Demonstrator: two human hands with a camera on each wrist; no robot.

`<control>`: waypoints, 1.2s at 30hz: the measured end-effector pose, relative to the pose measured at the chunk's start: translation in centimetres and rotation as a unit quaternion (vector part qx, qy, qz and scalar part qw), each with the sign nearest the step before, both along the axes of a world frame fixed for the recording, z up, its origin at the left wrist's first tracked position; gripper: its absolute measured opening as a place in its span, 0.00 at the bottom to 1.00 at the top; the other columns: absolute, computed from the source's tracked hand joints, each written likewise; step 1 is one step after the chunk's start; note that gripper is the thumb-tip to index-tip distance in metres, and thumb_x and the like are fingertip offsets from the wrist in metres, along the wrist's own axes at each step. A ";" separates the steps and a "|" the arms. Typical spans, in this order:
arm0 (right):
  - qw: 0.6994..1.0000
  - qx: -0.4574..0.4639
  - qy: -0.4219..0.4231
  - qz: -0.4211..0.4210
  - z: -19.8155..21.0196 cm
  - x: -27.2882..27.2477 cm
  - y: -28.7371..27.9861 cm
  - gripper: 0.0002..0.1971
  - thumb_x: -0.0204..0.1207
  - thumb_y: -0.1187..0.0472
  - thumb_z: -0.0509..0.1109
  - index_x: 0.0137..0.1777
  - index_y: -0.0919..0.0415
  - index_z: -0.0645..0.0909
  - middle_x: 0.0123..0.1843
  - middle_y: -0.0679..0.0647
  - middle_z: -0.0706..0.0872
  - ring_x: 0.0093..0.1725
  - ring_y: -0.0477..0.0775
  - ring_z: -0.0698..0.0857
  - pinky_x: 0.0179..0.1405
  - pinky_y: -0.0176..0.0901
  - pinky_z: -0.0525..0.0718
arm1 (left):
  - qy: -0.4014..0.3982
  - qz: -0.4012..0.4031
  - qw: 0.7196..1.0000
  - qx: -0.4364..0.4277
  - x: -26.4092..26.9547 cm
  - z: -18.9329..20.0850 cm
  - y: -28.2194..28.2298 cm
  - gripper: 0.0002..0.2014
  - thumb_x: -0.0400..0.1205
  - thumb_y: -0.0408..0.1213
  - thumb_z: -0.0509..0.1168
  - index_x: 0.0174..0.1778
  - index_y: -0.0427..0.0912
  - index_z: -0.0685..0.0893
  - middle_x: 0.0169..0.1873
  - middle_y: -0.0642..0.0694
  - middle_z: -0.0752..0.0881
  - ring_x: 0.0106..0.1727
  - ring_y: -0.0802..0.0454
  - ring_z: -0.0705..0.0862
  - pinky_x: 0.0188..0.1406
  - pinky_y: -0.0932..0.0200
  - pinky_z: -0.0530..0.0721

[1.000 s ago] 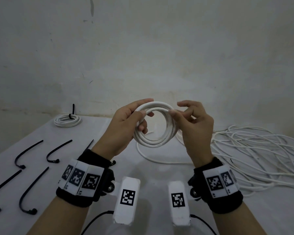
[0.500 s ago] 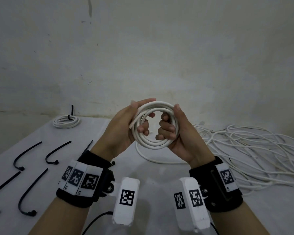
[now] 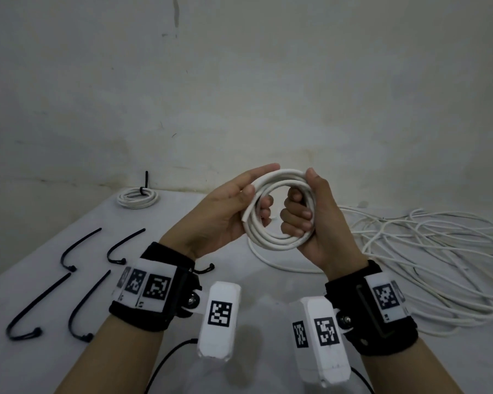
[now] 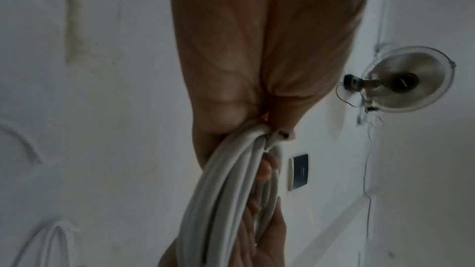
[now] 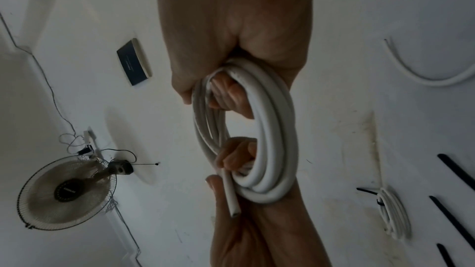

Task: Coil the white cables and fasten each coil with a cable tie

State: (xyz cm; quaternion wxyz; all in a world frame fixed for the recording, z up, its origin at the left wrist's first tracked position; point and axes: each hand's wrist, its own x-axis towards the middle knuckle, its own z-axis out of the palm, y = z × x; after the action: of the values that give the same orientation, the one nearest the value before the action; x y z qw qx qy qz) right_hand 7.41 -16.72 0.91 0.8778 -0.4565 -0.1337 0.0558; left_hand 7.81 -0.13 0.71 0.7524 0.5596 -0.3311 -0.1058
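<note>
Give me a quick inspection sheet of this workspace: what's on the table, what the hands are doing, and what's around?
Surface: pale table against a stained wall.
Job's things: white coil held above the table; finished coil with a black tie at the far left; loose cable ties on the left.
Clutter: nothing seen.
Grippers: left hand grips the coil's left side, its cut end sticking out; right hand has fingers curled through the loop.
Cables: tangled white cable pile on the right; a strand runs under the hands.
Surroundings: fan and dark wall panel, seen from the right wrist.
</note>
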 end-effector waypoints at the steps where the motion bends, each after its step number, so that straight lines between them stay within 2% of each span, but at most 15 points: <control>1: 1.000 -0.001 0.000 0.002 -0.1 0.1 0.1 0.20 0.72 0.43 0.63 0.29 0.59 0.70 0.18 0.47 0.61 0.14 0.42 0.60 0.12 0.32 0.63 | -0.009 0.027 0.999 0.026 -0.3 0.0 0.3 0.22 0.82 0.42 0.54 0.73 0.47 0.72 0.39 0.46 0.81 0.42 0.54 0.81 0.49 0.61 0.82; 5: 1.000 0.009 0.004 0.021 -0.6 0.3 0.5 0.21 0.74 0.44 0.62 0.28 0.59 0.72 0.17 0.47 0.61 0.14 0.42 0.60 0.12 0.32 0.63 | -0.021 0.115 0.977 0.179 -1.7 0.2 3.3 0.20 0.84 0.54 0.54 0.71 0.56 0.75 0.55 0.43 0.85 0.58 0.50 0.85 0.63 0.54 0.79; 7: 0.999 0.019 0.010 0.025 -0.7 0.4 0.7 0.21 0.76 0.44 0.61 0.28 0.59 0.72 0.17 0.46 0.61 0.14 0.42 0.60 0.12 0.32 0.63 | -0.012 0.201 0.940 0.276 -1.8 0.5 5.2 0.22 0.83 0.56 0.54 0.72 0.55 0.74 0.57 0.45 0.85 0.58 0.52 0.85 0.67 0.52 0.77; 10: 0.999 0.029 0.012 0.024 -0.6 0.3 0.7 0.21 0.76 0.44 0.61 0.29 0.59 0.73 0.17 0.46 0.61 0.14 0.42 0.61 0.12 0.32 0.63 | -0.032 0.280 0.825 0.490 0.0 -0.7 6.4 0.21 0.85 0.50 0.56 0.72 0.46 0.74 0.59 0.44 0.83 0.58 0.49 0.84 0.63 0.55 0.77; 14: 1.000 0.019 -0.001 0.017 -0.2 -0.2 0.5 0.20 0.72 0.43 0.63 0.30 0.60 0.72 0.17 0.46 0.61 0.15 0.42 0.61 0.13 0.32 0.63 | -0.014 0.271 0.682 0.680 4.4 -4.0 4.8 0.23 0.84 0.47 0.61 0.69 0.34 0.76 0.67 0.40 0.78 0.68 0.44 0.76 0.65 0.55 0.72; 16: 1.000 0.018 -0.010 0.015 0.0 -0.3 0.3 0.20 0.71 0.43 0.64 0.30 0.60 0.73 0.17 0.46 0.61 0.15 0.42 0.61 0.13 0.32 0.63 | -0.005 0.251 0.635 0.731 5.9 -5.1 4.0 0.14 0.84 0.43 0.62 0.52 0.33 0.80 0.56 0.40 0.81 0.57 0.45 0.81 0.57 0.54 0.76; 18: 1.000 0.019 -0.017 0.013 0.3 -0.4 0.1 0.19 0.70 0.43 0.64 0.30 0.60 0.73 0.17 0.46 0.61 0.15 0.42 0.61 0.13 0.32 0.63 | -0.012 0.269 0.618 0.738 6.8 -6.1 3.5 0.16 0.84 0.38 0.63 0.30 0.39 0.69 0.41 0.43 0.79 0.41 0.49 0.80 0.44 0.57 0.77; 19: 1.000 0.019 -0.017 0.011 0.4 -0.4 0.0 0.19 0.70 0.43 0.64 0.30 0.60 0.73 0.17 0.46 0.61 0.15 0.42 0.61 0.13 0.32 0.63 | -0.007 0.275 0.613 0.740 7.1 -6.5 3.4 0.18 0.83 0.36 0.63 0.28 0.41 0.66 0.35 0.45 0.75 0.36 0.51 0.77 0.39 0.58 0.76; 21: 1.000 0.020 -0.018 0.006 0.5 -0.4 -0.3 0.19 0.70 0.43 0.64 0.31 0.59 0.72 0.17 0.47 0.61 0.15 0.43 0.61 0.13 0.33 0.63 | 0.000 0.279 0.606 0.745 7.2 -6.9 3.4 0.12 0.84 0.33 0.61 0.34 0.42 0.73 0.31 0.45 0.71 0.38 0.50 0.74 0.43 0.60 0.72; 24: 1.000 0.025 -0.016 -0.008 0.5 -0.1 -0.6 0.19 0.69 0.42 0.64 0.31 0.59 0.71 0.17 0.47 0.61 0.15 0.43 0.60 0.14 0.33 0.64 | -0.001 0.257 0.579 0.773 7.8 -7.2 3.6 0.08 0.83 0.34 0.62 0.53 0.34 0.80 0.46 0.38 0.78 0.48 0.48 0.80 0.54 0.55 0.76; 27: 0.998 0.030 -0.024 -0.055 0.3 0.2 -0.8 0.21 0.68 0.41 0.65 0.32 0.61 0.72 0.17 0.47 0.62 0.15 0.42 0.62 0.14 0.32 0.65 | 0.017 0.305 0.646 0.699 6.8 -5.4 3.4 0.11 0.81 0.35 0.65 0.38 0.30 0.78 0.45 0.39 0.81 0.57 0.42 0.84 0.48 0.53 0.78; 29: 0.993 0.027 -0.035 -0.109 0.1 0.4 -0.7 0.22 0.71 0.41 0.65 0.33 0.62 0.74 0.18 0.47 0.63 0.16 0.43 0.63 0.15 0.33 0.65 | 0.036 0.374 0.764 0.525 5.6 -3.4 3.1 0.08 0.78 0.30 0.68 0.40 0.27 0.84 0.43 0.36 0.87 0.52 0.42 0.86 0.47 0.54 0.84; 31: 0.985 0.023 -0.046 -0.162 -0.2 0.5 -0.8 0.22 0.77 0.44 0.63 0.34 0.64 0.77 0.19 0.49 0.64 0.16 0.44 0.64 0.17 0.33 0.65 | 0.081 0.401 0.878 0.248 3.0 -1.3 2.7 0.05 0.79 0.22 0.64 0.45 0.27 0.86 0.36 0.38 0.86 0.39 0.48 0.85 0.40 0.58 0.89; 33: 0.978 0.017 -0.056 -0.200 -0.4 0.6 -0.7 0.22 0.80 0.47 0.63 0.35 0.65 0.79 0.22 0.52 0.65 0.17 0.45 0.64 0.18 0.34 0.65 | 0.064 0.375 0.917 0.122 -0.4 0.5 2.2 0.08 0.82 0.23 0.61 0.44 0.31 0.86 0.29 0.44 0.82 0.27 0.56 0.82 0.31 0.66 0.86; 36: 0.963 -0.006 -0.082 -0.258 -0.7 0.7 -0.6 0.21 0.79 0.48 0.65 0.37 0.67 0.83 0.19 0.51 0.64 0.17 0.46 0.64 0.19 0.36 0.66 | 0.001 0.293 0.943 0.156 -4.9 1.9 0.8 0.08 0.81 0.24 0.64 0.42 0.35 0.88 0.24 0.48 0.83 0.23 0.59 0.81 0.30 0.66 0.85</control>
State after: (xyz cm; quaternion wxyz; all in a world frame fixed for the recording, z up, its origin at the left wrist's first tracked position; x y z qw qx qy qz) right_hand 8.13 -17.27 0.24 0.8459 -0.4836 -0.0828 -0.2092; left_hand 2.92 0.64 2.65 0.6540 0.7419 -0.1312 0.0681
